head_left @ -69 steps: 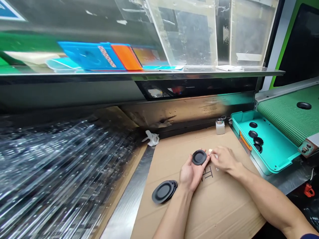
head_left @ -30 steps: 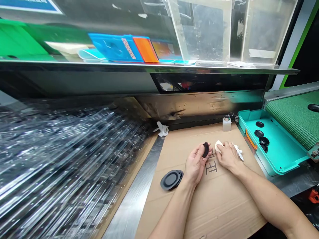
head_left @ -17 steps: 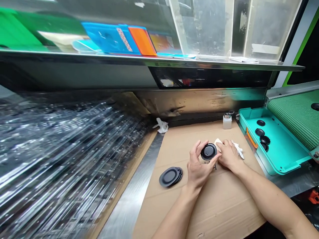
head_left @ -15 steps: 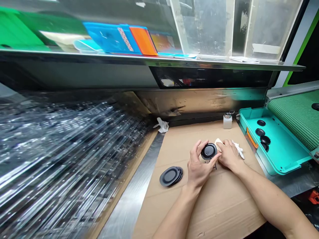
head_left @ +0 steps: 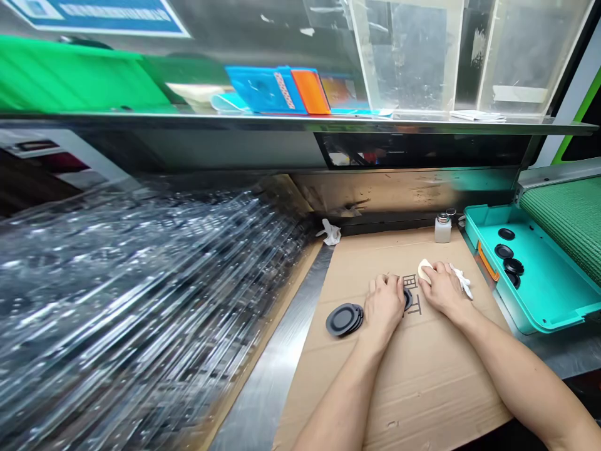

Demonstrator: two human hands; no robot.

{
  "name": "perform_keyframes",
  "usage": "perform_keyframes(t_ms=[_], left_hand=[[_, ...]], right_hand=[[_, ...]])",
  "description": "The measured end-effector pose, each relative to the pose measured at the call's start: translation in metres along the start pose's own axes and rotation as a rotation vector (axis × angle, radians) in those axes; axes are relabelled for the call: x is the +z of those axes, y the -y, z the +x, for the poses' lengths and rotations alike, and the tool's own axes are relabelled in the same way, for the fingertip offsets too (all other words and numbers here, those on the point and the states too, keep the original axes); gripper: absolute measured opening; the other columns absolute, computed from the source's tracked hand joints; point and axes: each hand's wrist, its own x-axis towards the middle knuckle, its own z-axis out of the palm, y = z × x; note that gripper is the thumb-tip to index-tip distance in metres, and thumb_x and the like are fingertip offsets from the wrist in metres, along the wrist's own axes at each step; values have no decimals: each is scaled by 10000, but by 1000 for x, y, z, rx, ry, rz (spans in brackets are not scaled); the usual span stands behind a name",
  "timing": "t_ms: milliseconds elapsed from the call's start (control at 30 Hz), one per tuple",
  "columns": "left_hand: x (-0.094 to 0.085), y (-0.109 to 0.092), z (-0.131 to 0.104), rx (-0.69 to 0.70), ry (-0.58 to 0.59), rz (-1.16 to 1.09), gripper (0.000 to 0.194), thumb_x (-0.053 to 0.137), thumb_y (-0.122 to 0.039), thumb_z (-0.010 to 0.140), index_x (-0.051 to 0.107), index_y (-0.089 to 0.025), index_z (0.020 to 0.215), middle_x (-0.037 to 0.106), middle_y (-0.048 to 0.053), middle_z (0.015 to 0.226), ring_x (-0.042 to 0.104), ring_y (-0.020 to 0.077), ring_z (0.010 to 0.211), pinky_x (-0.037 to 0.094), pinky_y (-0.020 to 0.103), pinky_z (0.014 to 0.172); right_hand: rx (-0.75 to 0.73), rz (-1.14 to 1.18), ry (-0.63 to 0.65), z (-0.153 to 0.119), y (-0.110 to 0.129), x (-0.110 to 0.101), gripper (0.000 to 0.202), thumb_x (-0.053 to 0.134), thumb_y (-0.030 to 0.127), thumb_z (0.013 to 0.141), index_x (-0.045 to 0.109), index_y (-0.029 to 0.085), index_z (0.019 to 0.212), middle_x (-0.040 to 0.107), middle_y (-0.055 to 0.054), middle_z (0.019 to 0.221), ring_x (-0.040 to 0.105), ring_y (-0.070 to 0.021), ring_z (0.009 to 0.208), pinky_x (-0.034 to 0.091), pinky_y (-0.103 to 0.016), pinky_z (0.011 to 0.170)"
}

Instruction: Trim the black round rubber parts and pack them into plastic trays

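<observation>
A black disc [head_left: 408, 299] lies at the right edge of the person's left hand [head_left: 385, 302], above the cardboard sheet [head_left: 399, 388]; only a curved sliver of it shows, the rest covered by that hand. The left hand is palm down, its fingers close together and bent over; I can't tell whether they grip the disc or merely rest over it, as the thumb is out of sight.

Just beyond, the right hand [head_left: 444, 288] is bent low over the sheet, forearm slanting in from the lower right, thumb and fingers pinched on a white pad [head_left: 424, 270]. A crumpled white cloth [head_left: 464, 282] pokes out past its far side, mostly hidden.

Near the left wrist sits a fanned stack of black discs [head_left: 342, 320], too overlapped to count. Further right, the teal tray [head_left: 558, 282] holds 4 black discs [head_left: 504, 251], the lowest 2 overlapping. A green conveyor belt [head_left: 568, 210] beside it runs out of view. Behind the hands stands a small bottle [head_left: 442, 229], contents unclear. Over the bench's [head_left: 277, 369] left side, shiny clear plastic [head_left: 164, 300] blurs into streaks.
</observation>
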Motion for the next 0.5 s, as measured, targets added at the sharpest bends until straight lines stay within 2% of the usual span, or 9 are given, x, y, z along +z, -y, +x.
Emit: perform_keyframes(t_ms=[100,167,233,300,367,433,500], left_hand=[[-7,-10,-12,0,129,-106,310,844,-337,656,666,-242,892,619,159,1217,379,413,1335,243,507,1170],[-16,-18,-25,12,217,-135,396,884,-251,568,682,-239,909,635,159,1172,407,420,1317,263,507,1162],[-32,-24,-38,51,260,-103,396,867,-207,572,705,-242,932,653,152,1097,473,409,1254,291,499,1151],[-55,-25,-47,87,227,-82,434,858,-221,582,727,-260,994,666,138,1082,501,400,1208,282,499,1166],[-83,-21,-48,83,106,-63,493,867,-267,560,736,-277,1035,670,124,1107,477,409,1222,237,503,1197],[-109,-13,-42,43,-2,24,518,860,-312,539,733,-266,1039,666,117,1126,450,421,1249,207,519,1208],[-125,-2,-31,6,-12,136,538,849,-334,517,721,-245,1032,669,113,1129,463,425,1243,221,537,1197]], right_hand=[[-7,14,0,0,-1,1,274,493,396,1030,649,237,1190,595,-103,1116,503,-271,1101,370,-365,953],[-15,10,-1,1,-3,2,283,492,396,1029,649,232,1198,595,-107,1117,503,-273,1095,371,-364,946],[-16,8,7,2,-4,3,300,493,398,1027,643,231,1226,592,-111,1123,503,-276,1090,374,-363,932],[-11,14,19,3,-5,4,309,496,400,1025,637,240,1248,590,-110,1134,501,-276,1090,373,-363,929],[-9,17,26,4,-5,5,299,494,403,1025,647,238,1223,590,-109,1132,499,-276,1092,370,-365,932],[-12,12,22,4,-5,5,285,491,405,1026,658,230,1178,590,-110,1122,498,-277,1091,371,-363,927],[-9,6,20,4,-4,4,276,492,402,1026,658,223,1157,589,-112,1121,499,-276,1092,374,-360,919]])
